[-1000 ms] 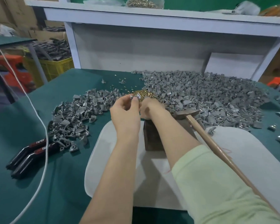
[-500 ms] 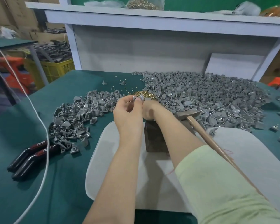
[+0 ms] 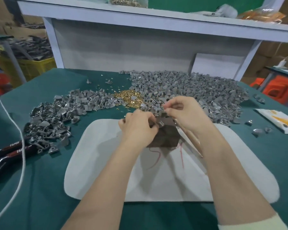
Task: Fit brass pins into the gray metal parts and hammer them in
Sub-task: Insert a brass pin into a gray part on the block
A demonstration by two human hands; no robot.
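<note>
Both hands have dropped from the brass pin heap at eleven o'clock to the dark block, left hand pinching a gray part there, right hand pinching at its top (pin too small to see), so hammering looks near.

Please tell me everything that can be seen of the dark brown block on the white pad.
The dark brown block stands on the white pad, near its far edge. Its material is unclear: wood or dull metal. Only its front face shows. The left hand and right hand pinch a gray metal part over its top, which they hide. The wooden hammer handle runs close past its right side. Thin red threads lie on the pad just before it.
</note>
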